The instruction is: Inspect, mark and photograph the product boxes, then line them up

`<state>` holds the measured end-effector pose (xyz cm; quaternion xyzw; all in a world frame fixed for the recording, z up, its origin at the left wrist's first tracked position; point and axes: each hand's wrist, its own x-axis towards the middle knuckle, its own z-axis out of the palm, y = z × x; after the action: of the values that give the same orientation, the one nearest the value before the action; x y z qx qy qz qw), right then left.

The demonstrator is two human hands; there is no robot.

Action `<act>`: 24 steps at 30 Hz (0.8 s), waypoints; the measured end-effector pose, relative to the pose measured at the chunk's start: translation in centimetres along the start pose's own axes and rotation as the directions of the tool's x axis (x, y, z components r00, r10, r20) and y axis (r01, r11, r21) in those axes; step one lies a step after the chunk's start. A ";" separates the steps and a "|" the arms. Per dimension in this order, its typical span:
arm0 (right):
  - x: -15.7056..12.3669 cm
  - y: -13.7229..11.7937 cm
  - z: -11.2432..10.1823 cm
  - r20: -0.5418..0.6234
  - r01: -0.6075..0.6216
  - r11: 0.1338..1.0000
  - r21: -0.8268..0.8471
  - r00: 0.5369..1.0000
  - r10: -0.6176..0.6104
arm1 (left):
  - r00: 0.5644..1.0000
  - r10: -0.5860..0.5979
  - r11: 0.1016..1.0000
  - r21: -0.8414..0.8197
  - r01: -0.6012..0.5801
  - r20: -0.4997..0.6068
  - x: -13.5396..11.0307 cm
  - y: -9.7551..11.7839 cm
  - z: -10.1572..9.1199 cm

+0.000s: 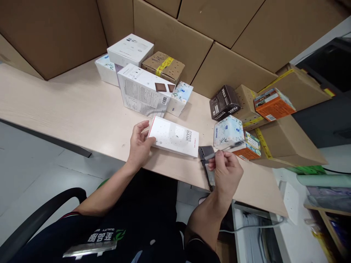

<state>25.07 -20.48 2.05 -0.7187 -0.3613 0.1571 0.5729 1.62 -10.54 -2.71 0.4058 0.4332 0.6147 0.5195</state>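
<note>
A white power bank box [174, 136] with a red edge lies at the front of the table. My left hand [140, 143] grips its left end, thumb on top and fingers curled round the side. To the right of the box, my right hand [227, 168] is raised and pinches a slim grey-and-dark tool [233, 146]; it is too blurred to tell its kind. Partly beneath that hand lies a dark smartphone [206, 151], camera side up, close to the table's front edge.
Behind the power bank box stand a large white printed box [145, 91], a taped brown carton [164, 67] and tissue packs. On the right are a dark brown box [225, 102], a floral tissue pack [228, 131], orange boxes [274, 104] and an open carton [290, 142]. Big cartons wall the back.
</note>
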 end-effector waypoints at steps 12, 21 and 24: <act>-0.4 -0.5 6.2 0.141 0.010 0.865 0.502 0.985 -0.094 | 0.969 -0.131 0.984 -0.088 0.152 0.210 0.1 -0.3 -0.4; -0.6 -0.3 7.0 0.138 0.100 0.968 0.232 0.981 -0.134 | 0.961 -0.092 0.993 0.094 0.069 0.260 -0.5 0.0 -0.1; -0.5 -0.1 7.1 0.118 0.128 0.974 0.187 0.981 -0.152 | 0.956 -0.113 0.990 0.112 0.085 0.272 -0.7 0.0 -0.1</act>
<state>20.11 -15.77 -0.07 -0.6252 -0.4326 0.1950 0.6196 1.59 -11.28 -2.73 0.4911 0.4057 0.5026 0.5844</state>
